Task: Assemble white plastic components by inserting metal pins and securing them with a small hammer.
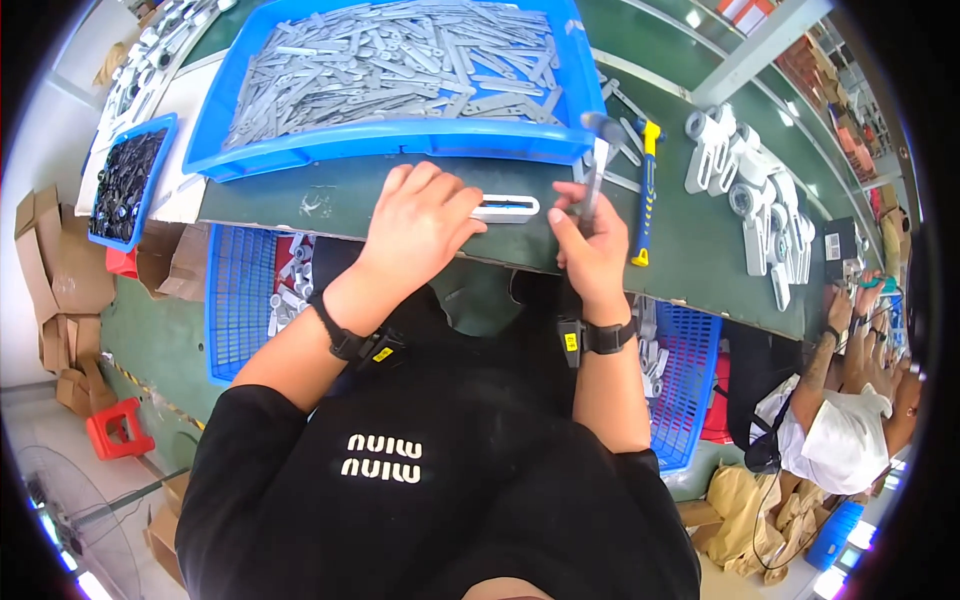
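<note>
On the green bench, my left hand [422, 222] is closed over the left end of a white slotted bracket arm [515, 208], whose long rounded slot shows to the right of the fingers. To the right of that piece, my right hand [597, 240] pinches a narrow grey metal strip [597, 178] that stands up from the fingers. Its exact shape is blurred. A hammer with a yellow and blue handle [648, 195] lies just right of this hand. Beyond both hands sits a large blue tray [390, 140] heaped with flat grey slotted strips [380, 65].
White jointed arms [760, 200] lie piled on the bench at right. A small blue tray [128, 185] of black parts stands at far left. Blue crates [235, 300] with white parts are below the bench edge. Another person [835, 425] works at far right.
</note>
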The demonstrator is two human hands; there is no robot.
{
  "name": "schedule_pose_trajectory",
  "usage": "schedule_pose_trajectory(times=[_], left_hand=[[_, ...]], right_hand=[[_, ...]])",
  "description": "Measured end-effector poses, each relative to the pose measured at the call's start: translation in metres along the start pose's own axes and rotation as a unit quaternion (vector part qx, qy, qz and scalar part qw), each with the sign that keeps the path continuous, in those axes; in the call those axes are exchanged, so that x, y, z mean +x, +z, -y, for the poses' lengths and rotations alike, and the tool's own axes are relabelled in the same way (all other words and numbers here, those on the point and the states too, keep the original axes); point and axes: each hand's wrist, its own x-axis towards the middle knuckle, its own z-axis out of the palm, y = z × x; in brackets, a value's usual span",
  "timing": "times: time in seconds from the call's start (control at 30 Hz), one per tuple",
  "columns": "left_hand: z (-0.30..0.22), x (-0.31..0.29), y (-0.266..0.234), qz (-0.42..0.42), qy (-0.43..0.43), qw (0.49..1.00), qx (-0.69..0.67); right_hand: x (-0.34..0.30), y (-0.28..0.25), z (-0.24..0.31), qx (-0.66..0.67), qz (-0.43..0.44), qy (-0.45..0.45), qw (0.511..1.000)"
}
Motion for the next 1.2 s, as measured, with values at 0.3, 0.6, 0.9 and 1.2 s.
schedule_pose_trajectory(times=[0.3, 0.6, 0.9, 1.2], left_hand=[[0.0, 0.023, -0.032, -0.095, -0.035, 0.995, -0.026], [0.186, 0.05, -0.083, 0.099, -0.17, 0.964, 0.177], [0.206, 0.093, -0.036, 0.269, -0.207, 0.938, 0.074], [0.151, 0.07, -0.065, 0.073, -0.116, 0.977, 0.164]], right_hand=[[-0.001, -0.005, 0.004, -0.015, 0.075, -0.008, 0.997], [0.004, -0.008, -0.003, -0.007, 0.095, -0.025, 0.995], [0.0, -0.014, -0.008, 0.06, 0.081, -0.002, 0.995], [0.002, -0.015, -0.01, 0.123, 0.08, 0.0, 0.989]])
